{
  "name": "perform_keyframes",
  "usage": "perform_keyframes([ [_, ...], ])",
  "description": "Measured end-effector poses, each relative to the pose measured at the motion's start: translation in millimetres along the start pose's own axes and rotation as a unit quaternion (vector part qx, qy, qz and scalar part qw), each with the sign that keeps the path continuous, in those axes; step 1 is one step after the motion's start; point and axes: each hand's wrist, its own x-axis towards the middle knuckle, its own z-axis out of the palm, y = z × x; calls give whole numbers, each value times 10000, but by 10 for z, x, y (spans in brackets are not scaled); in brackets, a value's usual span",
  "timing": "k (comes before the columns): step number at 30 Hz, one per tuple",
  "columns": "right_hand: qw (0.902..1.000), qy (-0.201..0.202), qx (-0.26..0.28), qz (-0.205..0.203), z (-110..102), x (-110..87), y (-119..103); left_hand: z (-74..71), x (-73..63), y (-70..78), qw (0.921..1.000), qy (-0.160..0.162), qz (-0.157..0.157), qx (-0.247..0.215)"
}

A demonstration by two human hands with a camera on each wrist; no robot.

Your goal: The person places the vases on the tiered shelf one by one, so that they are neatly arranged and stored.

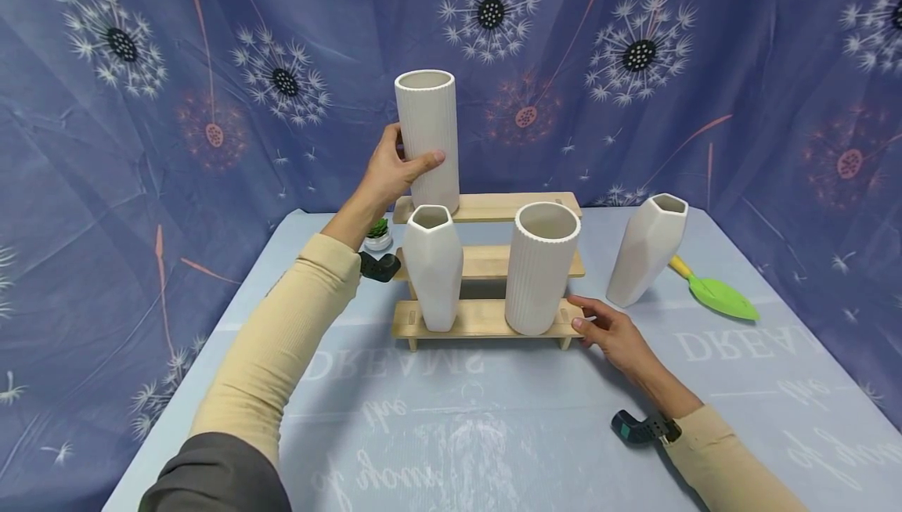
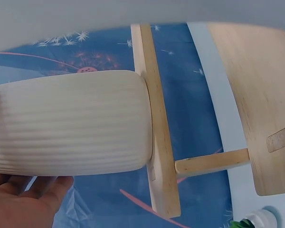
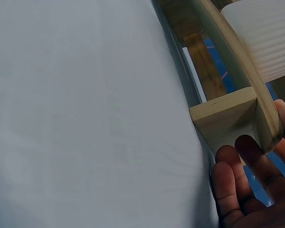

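Observation:
On the top tier of a three-tier wooden stand [image 1: 521,207], a tall ribbed white vase [image 1: 431,124] stands upright at the left end. My left hand [image 1: 395,171] grips it around the middle, thumb across the front. In the left wrist view the ribbed vase [image 2: 76,123] has its base against the top board [image 2: 156,109]. At the right end of the bottom board [image 1: 486,318], my right hand [image 1: 616,340] holds the corner. The right wrist view has its fingers [image 3: 232,180] curled under the board end [image 3: 261,109] beside a leg.
The bottom board carries a faceted white vase [image 1: 434,269] at left and a wider ribbed vase [image 1: 541,269] at right. Another faceted vase [image 1: 647,250] leans right of the stand, near a green trowel [image 1: 726,298]. A small potted plant [image 1: 378,236] stands behind my left wrist.

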Motion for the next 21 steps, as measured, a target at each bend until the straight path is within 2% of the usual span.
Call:
perform_keyframes([
  [12,10000,-14,32,25,-2,2,4,-10,-14,-3,10000,-58,-14,3],
  [21,10000,-28,22,51,-1,-2,-5,-83,-80,-45,9998,-169,17,-39],
])
